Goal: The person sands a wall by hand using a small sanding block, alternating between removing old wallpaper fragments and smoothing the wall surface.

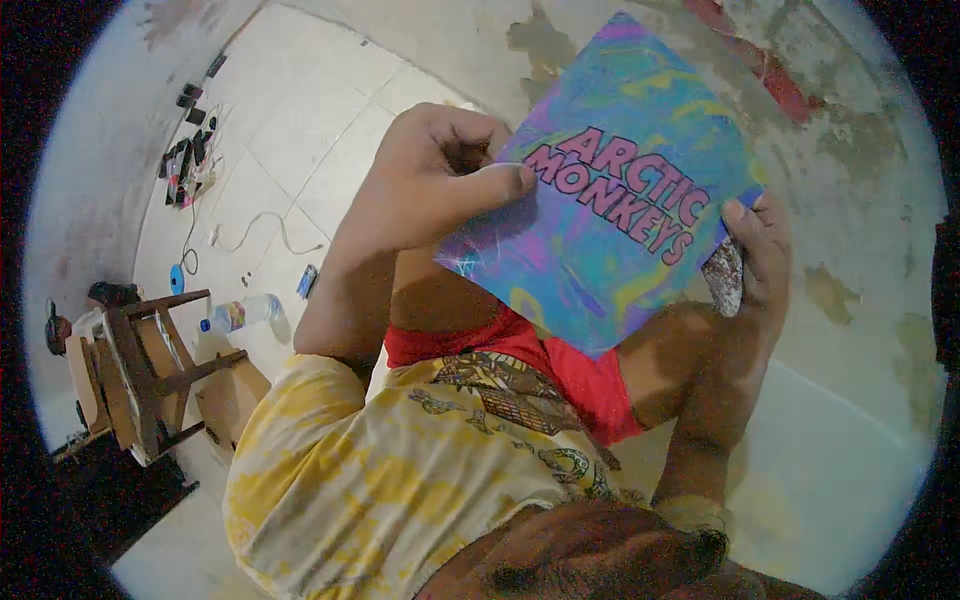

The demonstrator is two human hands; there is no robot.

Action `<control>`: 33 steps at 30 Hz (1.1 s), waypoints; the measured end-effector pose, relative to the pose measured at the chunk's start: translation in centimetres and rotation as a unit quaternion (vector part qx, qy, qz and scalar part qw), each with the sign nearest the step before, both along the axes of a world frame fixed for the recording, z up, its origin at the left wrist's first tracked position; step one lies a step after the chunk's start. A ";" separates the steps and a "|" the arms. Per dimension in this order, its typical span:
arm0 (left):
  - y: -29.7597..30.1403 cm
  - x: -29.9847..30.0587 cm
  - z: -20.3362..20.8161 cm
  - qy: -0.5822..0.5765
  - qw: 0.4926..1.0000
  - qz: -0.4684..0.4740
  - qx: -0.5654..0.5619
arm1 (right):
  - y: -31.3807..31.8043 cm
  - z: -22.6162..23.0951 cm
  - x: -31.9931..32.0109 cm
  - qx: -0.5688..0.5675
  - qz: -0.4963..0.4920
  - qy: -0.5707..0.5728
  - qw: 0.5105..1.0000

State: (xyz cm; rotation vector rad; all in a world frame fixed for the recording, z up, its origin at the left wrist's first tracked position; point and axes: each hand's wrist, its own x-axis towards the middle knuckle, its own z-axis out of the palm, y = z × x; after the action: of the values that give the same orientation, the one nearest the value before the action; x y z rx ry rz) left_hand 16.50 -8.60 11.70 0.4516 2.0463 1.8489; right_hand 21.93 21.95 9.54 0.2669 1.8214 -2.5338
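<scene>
A square printed card [610,290] with blue, purple and yellow swirls and pink block lettering is held up, tilted, above my lap. At its left edge my left hand [430,180] pinches it, the thumb flat on the front and the fingertips hidden. My right hand [768,250] is closed round the right corner, thumb tip on the front and the other fingers mostly behind. Against the right palm, just below that corner, shows a small speckled grey-brown piece [724,278]; I cannot make out what it is.
On the tiled floor at the left are a brown wooden chair or stool [150,370], a cardboard piece [232,400] and a clear bottle with a blue cap [240,314] on its side. Farther off lie a white cable [270,216] and several small black objects [180,165]. A stained wall [830,180] rises at the right.
</scene>
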 end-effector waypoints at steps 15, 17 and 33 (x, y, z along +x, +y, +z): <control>1.8 -1.9 -2.1 -0.037 0.983 0.134 0.122 | -2.5 -1.2 -2.1 0.151 0.122 0.035 0.980; 1.6 -2.7 -2.6 -0.043 0.982 0.139 0.123 | -2.5 -1.3 -2.4 0.239 0.130 0.051 0.961; -0.8 -6.7 -6.0 -0.071 0.966 0.042 0.247 | -7.9 -0.4 -0.9 0.427 0.164 0.146 0.877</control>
State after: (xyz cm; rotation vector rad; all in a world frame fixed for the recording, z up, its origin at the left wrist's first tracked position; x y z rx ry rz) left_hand 9.77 -9.38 5.71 0.3423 1.5216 2.3705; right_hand 21.01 14.07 9.12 -0.4242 2.7078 -1.4700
